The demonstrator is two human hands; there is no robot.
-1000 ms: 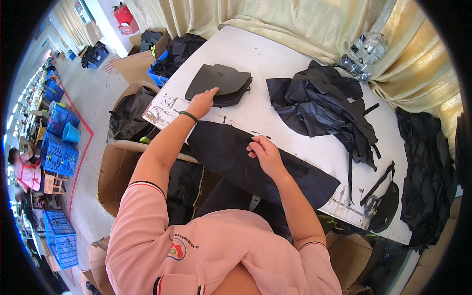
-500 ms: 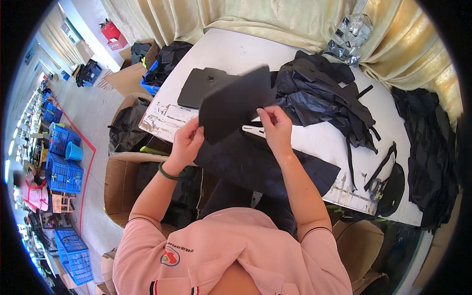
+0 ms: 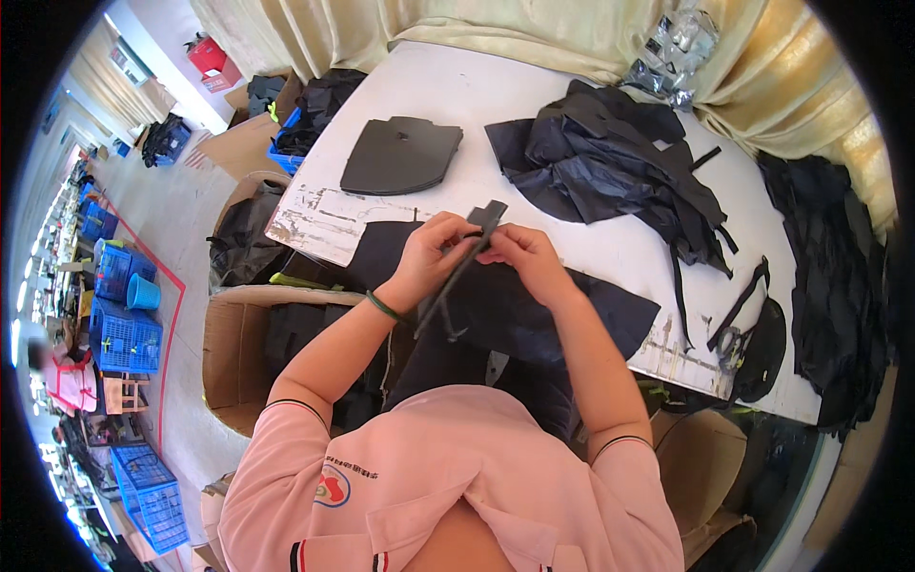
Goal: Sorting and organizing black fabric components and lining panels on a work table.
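I hold a thin black panel (image 3: 490, 215) nearly edge-on above the table's front edge. My left hand (image 3: 434, 255) pinches it on one side, with the fingers closed. My right hand (image 3: 526, 259) closes on it from the other side, the fingertips of both hands almost meeting. Under my hands a dark cloth (image 3: 596, 315) lies over the table edge and my lap. Beyond them, at the table's left, rests a stack of similar black panels (image 3: 402, 157) with a tab at the top. A heap of black fabric pieces (image 3: 610, 167) with straps spreads to the right.
The white table (image 3: 457, 86) has worn, chipped edges. A black rounded piece (image 3: 762, 357) lies at its right corner. Open cardboard boxes (image 3: 233, 367) stand below left and right. Black fabric (image 3: 829, 286) hangs at the far right; curtains (image 3: 534, 29) border the back.
The panel has turned from broad side showing to nearly edge-on and come lower and nearer to me. My hands have moved together. The stack behind now shows fully.
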